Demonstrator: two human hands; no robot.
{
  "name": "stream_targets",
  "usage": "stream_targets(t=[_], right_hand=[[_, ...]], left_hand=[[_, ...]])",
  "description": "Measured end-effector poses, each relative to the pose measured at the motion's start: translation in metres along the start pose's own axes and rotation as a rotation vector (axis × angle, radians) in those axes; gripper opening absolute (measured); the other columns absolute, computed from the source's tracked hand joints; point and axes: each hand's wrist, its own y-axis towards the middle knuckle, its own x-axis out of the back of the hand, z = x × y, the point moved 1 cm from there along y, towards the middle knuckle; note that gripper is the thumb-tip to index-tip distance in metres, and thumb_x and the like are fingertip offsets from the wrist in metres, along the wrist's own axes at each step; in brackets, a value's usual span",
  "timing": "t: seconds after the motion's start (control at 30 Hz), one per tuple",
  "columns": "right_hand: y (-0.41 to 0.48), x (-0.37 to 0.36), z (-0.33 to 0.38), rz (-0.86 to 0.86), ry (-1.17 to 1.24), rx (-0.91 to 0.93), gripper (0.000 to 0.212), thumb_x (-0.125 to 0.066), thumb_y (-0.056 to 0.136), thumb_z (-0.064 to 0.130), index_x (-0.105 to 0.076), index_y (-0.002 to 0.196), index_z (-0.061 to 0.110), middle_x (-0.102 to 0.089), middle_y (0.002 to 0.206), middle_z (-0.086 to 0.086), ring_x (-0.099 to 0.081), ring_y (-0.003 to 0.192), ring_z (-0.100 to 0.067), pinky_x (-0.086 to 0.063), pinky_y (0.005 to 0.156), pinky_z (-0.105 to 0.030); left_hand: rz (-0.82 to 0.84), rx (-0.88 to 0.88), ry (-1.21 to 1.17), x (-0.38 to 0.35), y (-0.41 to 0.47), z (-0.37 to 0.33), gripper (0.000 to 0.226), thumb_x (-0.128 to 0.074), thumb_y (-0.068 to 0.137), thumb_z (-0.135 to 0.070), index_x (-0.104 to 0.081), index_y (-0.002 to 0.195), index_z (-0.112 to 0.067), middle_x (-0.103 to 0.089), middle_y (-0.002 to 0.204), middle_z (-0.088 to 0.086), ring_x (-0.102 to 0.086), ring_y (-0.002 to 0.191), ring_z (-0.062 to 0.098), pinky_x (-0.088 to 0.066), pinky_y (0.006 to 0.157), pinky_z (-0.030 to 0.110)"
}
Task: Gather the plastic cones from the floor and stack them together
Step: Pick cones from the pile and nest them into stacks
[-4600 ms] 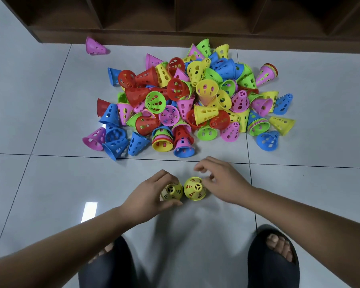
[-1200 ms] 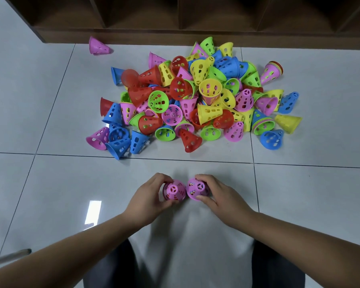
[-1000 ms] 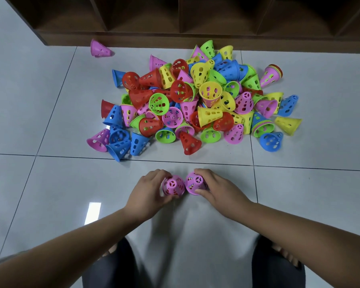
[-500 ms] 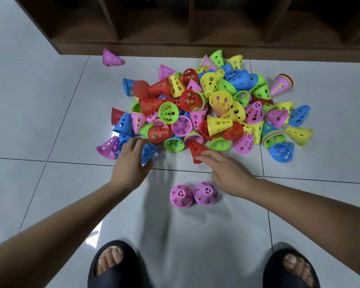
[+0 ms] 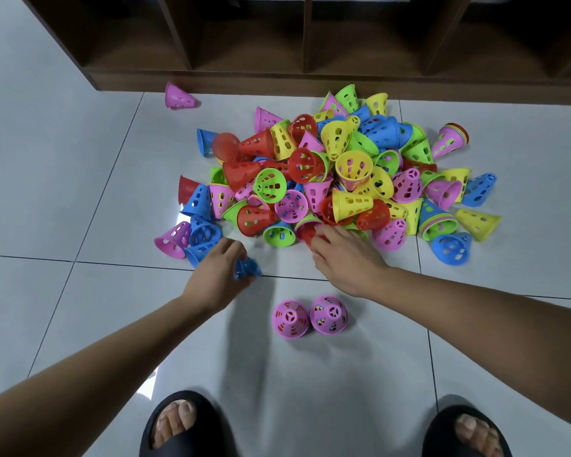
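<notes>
Left hand (image 5: 216,277) has drawn out blue cone (image 5: 246,269), fingers (image 5: 233,249) pinching it; right hand (image 5: 346,262) grips red cone (image 5: 305,233).

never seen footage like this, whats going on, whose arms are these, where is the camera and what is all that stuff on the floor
There is no machine here: these are a person's two bare arms. The single picture comes from a camera worn on the person's head, looking forward and down.

On the tiled floor lies a pile of plastic cones in red, blue, yellow, green and pink, in front of a dark wooden shelf. One lone pink cone lies apart near the shelf. Closer to the person, a left pink stack and a right pink stack stand side by side, mouths down.

The left hand grips a blue cone, somewhat blurred. The right hand pinches a red cone at the pile's near edge.
</notes>
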Motion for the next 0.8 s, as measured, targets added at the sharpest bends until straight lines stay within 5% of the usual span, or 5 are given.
stream_targets(t=[0.1,0.4,0.57,0.63,0.8], right_hand=[[-0.009,-0.009,-0.004,0.007,0.005,-0.042,0.035,-0.05,0.104,0.04,-0.067,0.101,0.009,-0.057,0.109,-0.011,-0.056,0.103,-0.035,-0.051,0.083,-0.047],[-0.041,-0.026,-0.023,0.176,-0.024,-0.203,0.044,-0.065,0.091,0.028,-0.053,0.13,0.014,-0.056,0.123,-0.009,-0.056,0.115,-0.033,-0.05,0.091,-0.044],[-0.057,-0.012,-0.027,0.047,0.463,-0.411,0.047,-0.07,0.094,0.033,-0.06,0.137,0.017,-0.052,0.126,-0.002,-0.057,0.116,-0.024,-0.051,0.098,-0.04],[-0.065,0.001,-0.02,-0.012,0.651,-0.426,0.04,-0.069,0.098,0.032,-0.061,0.136,0.023,-0.049,0.122,0.004,-0.06,0.11,-0.012,-0.052,0.092,-0.025],[-0.09,0.027,0.008,-0.139,0.942,-0.464,0.021,-0.071,0.099,0.026,-0.065,0.119,0.031,-0.058,0.116,0.009,-0.06,0.106,0.001,-0.043,0.09,-0.019]], left_hand=[[0.072,0.037,-0.056,-0.009,-0.014,-0.004,0.064,-0.088,0.083,-0.034,-0.049,0.133,-0.029,-0.057,0.129,-0.002,-0.064,0.106,0.024,-0.057,0.083,0.037],[0.095,0.188,-0.151,-0.017,-0.035,-0.001,0.07,-0.086,0.085,-0.041,-0.04,0.137,-0.033,-0.069,0.121,-0.002,-0.068,0.099,0.021,-0.058,0.084,0.037],[0.007,0.136,-0.252,0.003,-0.036,-0.01,0.047,-0.087,0.086,-0.039,-0.058,0.121,-0.029,-0.069,0.11,-0.015,-0.067,0.094,0.003,-0.052,0.079,0.016],[-0.021,0.126,-0.31,0.011,-0.038,-0.019,0.039,-0.088,0.086,-0.037,-0.064,0.117,-0.03,-0.072,0.103,-0.02,-0.069,0.093,-0.001,-0.051,0.075,0.01],[0.04,0.083,-0.337,0.016,-0.045,-0.03,0.034,-0.087,0.087,-0.038,-0.068,0.116,-0.032,-0.074,0.1,-0.017,-0.071,0.084,0.007,-0.06,0.076,0.031]])
